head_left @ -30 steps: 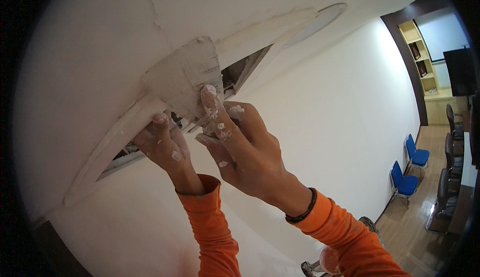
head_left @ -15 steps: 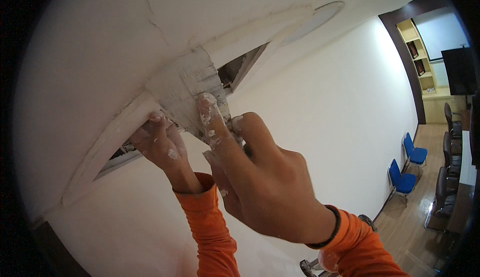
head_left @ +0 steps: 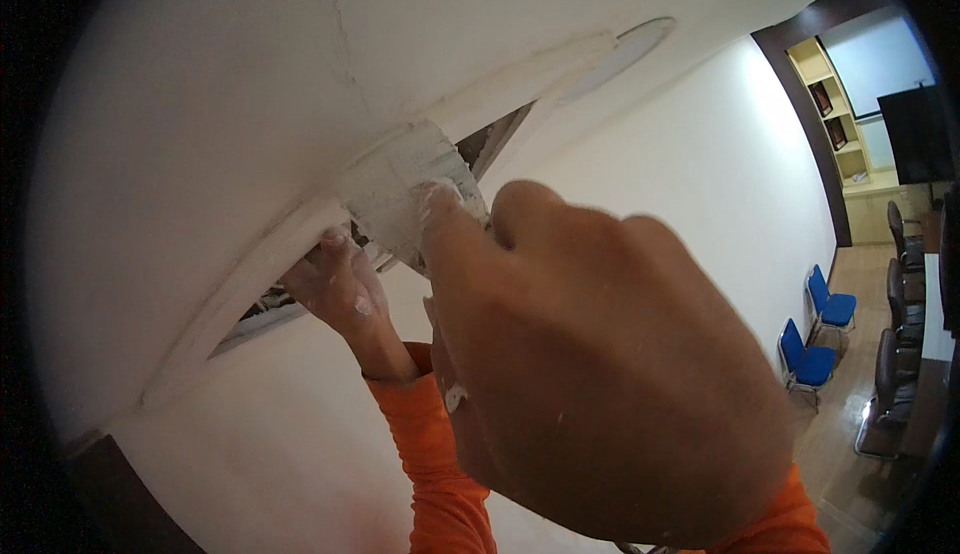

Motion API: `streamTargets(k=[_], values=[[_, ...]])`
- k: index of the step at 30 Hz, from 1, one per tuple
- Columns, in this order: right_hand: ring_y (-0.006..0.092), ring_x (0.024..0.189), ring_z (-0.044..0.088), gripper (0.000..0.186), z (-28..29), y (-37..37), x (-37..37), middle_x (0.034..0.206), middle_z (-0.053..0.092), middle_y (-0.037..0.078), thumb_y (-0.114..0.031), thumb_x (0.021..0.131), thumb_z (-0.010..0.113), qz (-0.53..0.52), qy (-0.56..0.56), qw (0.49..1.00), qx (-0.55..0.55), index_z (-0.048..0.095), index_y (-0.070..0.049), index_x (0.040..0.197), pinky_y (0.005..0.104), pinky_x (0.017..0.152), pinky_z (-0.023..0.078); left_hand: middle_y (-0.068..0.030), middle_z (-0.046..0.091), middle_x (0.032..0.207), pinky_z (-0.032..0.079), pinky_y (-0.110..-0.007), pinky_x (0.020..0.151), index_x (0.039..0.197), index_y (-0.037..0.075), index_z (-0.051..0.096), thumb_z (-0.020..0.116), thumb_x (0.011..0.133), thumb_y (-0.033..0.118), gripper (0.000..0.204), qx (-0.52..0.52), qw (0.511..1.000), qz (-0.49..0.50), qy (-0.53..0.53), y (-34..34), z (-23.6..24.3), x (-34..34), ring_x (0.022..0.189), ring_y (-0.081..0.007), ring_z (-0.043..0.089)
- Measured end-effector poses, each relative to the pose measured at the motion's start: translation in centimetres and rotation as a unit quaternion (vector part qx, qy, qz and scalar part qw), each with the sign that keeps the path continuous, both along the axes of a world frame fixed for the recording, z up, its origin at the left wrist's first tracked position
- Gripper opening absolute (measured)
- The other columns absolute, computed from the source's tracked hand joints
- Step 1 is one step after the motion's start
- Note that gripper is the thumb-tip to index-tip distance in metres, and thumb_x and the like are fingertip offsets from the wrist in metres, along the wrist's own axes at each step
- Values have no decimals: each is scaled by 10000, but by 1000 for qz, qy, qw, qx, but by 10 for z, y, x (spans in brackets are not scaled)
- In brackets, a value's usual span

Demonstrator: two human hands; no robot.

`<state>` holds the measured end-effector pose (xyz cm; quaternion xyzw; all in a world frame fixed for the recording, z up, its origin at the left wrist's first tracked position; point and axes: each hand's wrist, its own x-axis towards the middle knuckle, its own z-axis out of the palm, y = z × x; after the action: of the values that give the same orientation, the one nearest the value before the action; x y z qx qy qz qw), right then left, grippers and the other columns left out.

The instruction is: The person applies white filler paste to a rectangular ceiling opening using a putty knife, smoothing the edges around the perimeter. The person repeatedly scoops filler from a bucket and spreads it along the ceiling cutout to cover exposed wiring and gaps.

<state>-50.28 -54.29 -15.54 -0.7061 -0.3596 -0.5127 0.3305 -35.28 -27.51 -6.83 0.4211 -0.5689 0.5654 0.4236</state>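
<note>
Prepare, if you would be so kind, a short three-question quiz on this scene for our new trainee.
1. Short answer: what tool does the right hand hold?

2. True or false: the left hand is far away from the dark opening.

3. Multiple choice: what colour is the left sleeve?
A) green
B) orange
C) blue

Key:
1. A flat, broad-bladed scraper.
2. False; it is right at the edge of it.
3. B
</note>
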Motion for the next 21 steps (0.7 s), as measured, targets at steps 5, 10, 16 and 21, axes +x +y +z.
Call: streamTargets(k=[5,10,16,21], values=[[249,534,620,524,-15,2,19,726,618,159,-59,792,727,57,-5,998,33,586,103,1269,366,506,518,-40,533,1236,508,-291,899,1345,106,494,673,787,-143,636,-30,999,5,23,13,-3,-11,1107,-146,532],[203,553,586,586,-51,24,50,792,598,126,-31,789,724,182,-79,969,150,566,70,1344,357,477,502,-50,535,1228,515,-278,887,1337,92,491,662,807,-140,604,-76,992,93,22,17,-8,-5,1117,-141,530],[161,616,591,619,-45,83,81,944,601,129,-54,782,757,179,-194,942,209,555,93,1348,292,406,452,-127,512,1294,486,-341,1092,1352,58,444,594,970,56,411,-78,971,219,-59,29,0,0,1272,-175,501],[167,681,601,636,-15,116,109,990,594,139,-44,769,770,189,-286,903,258,556,88,1353,287,418,454,-206,446,1401,495,-392,1120,1417,13,343,579,1013,239,520,-181,927,304,-125,36,3,21,1299,-222,518]])
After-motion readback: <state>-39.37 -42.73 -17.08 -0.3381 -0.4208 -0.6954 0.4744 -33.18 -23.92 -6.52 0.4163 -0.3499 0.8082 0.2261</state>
